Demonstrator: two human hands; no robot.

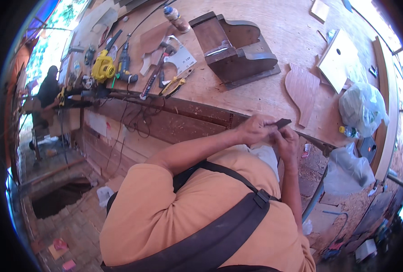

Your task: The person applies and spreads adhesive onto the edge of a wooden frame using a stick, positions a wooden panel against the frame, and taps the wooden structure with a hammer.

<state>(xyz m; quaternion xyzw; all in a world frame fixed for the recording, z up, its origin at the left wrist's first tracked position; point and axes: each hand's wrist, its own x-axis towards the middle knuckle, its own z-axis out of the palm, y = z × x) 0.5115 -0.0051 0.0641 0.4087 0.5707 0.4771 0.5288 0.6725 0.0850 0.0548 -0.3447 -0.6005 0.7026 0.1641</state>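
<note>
Both hands are together over the bench's near edge, around a small dark flat piece point(282, 123), perhaps folded sandpaper; its kind is not plain. My left hand point(255, 129) has its fingers closed on the piece's left end. My right hand point(286, 139) is pinched at its lower side. Fingers hide part of it. Beyond them on the bench stands a dark brown wooden piece point(237, 47) with curved sides and a box-like end. A flat reddish-brown board with a curved edge point(302, 93) lies close to my right hand.
On the wooden bench point(260, 97) lie a yellow blower point(103, 67), a drill point(125, 63), pliers point(176, 84), a hammer point(166, 49) and a bottle point(176, 19). Plastic bags point(363, 109) and a pale board point(338, 61) are at right. Cables hang off the bench; a floor hole point(59, 199) is lower left.
</note>
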